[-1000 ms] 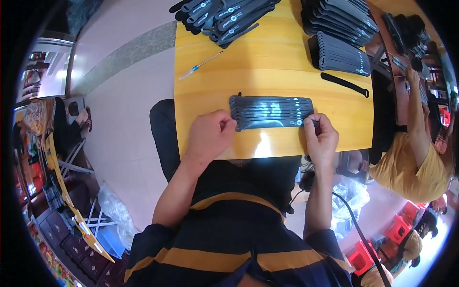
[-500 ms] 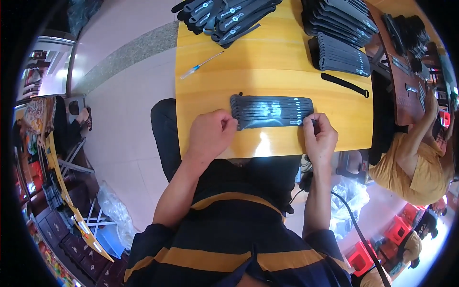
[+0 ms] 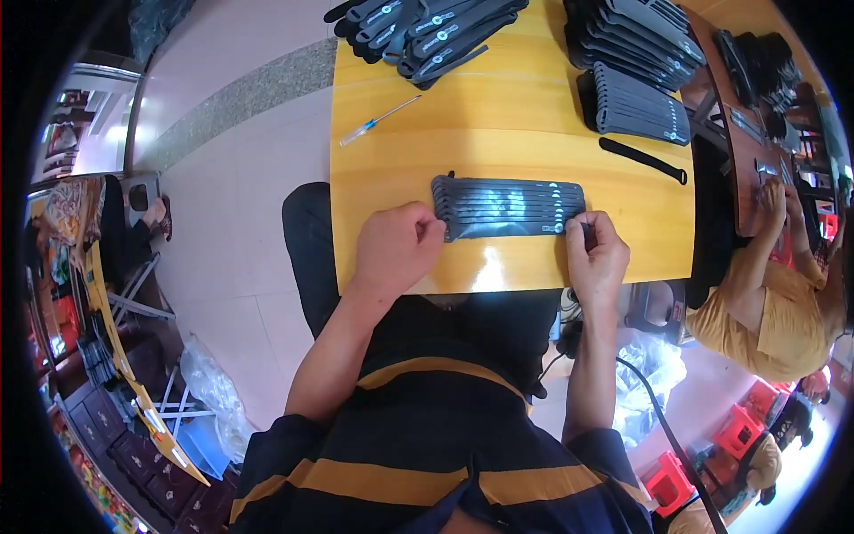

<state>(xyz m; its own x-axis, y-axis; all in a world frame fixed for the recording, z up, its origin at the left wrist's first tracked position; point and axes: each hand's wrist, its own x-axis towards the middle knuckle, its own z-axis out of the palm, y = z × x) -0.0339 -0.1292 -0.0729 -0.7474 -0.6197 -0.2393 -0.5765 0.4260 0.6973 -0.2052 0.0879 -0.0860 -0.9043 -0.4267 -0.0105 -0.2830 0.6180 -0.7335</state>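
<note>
A bundle of folded black straps lies in front of me near the table's front edge, in a neat overlapping row with a bright sheen across its middle. My left hand is closed at the bundle's left end, thumb and forefinger pinched against its lower corner. At the lower right corner, the thumb and bent fingers of my right hand close on the bundle's edge. A single black strap with a small end loop lies apart, up and to the right.
On the yellow wooden table are a loose heap of black straps, a stacked pile of straps and a screwdriver with a clear blue handle. A co-worker in a tan shirt sits at a brown table on the right.
My hands and the bundle stay nearly as they were; the whole view has shifted very slightly. On the right, the co-worker's arms have moved.
</note>
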